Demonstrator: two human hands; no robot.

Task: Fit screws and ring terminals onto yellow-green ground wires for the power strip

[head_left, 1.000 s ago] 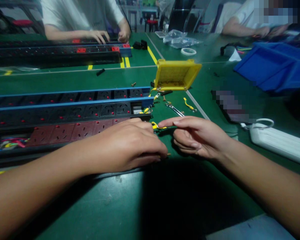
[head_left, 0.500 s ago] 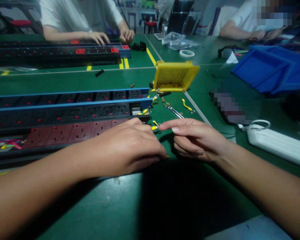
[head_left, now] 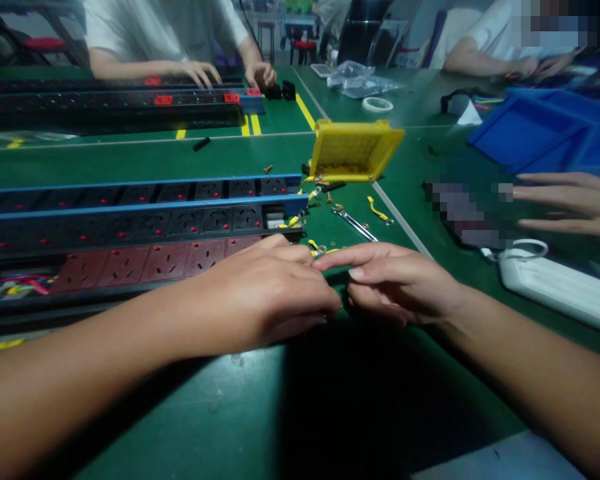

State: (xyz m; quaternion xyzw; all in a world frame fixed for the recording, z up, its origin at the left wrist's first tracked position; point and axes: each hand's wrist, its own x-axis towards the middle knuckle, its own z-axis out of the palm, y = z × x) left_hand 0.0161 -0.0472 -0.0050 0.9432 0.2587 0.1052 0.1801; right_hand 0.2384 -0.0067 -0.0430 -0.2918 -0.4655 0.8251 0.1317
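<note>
My left hand (head_left: pixel 280 287) lies across the right end of a power strip with dark red sockets (head_left: pixel 173 263), its fingers curled down. What they grip is hidden beneath the hand. Meeting it from the right is my right hand (head_left: pixel 390 280), index finger stretched out to the left hand's fingers. Its thumb stands apart from the index finger, the other fingers are bent, and I see nothing held. Just behind the fingertips lie a short yellow wire with a ring terminal (head_left: pixel 321 250) and a wrench (head_left: pixel 356 224). Black socket strips (head_left: pixel 200 220) with blue edges run behind.
A yellow bin (head_left: pixel 357 150) with small screws lies tipped on its side. Another yellow wire (head_left: pixel 379 210) rests nearby. At right are a phone (head_left: pixel 460 213), a white power strip (head_left: pixel 555 287), blue bins (head_left: pixel 540 133) and another person's hand (head_left: pixel 570 203). A co-worker (head_left: pixel 165 40) sits opposite.
My right index finger has moved in against my left hand, and the ring terminal at its tip has shifted behind it. Another person's hand has come in over the phone from the right.
</note>
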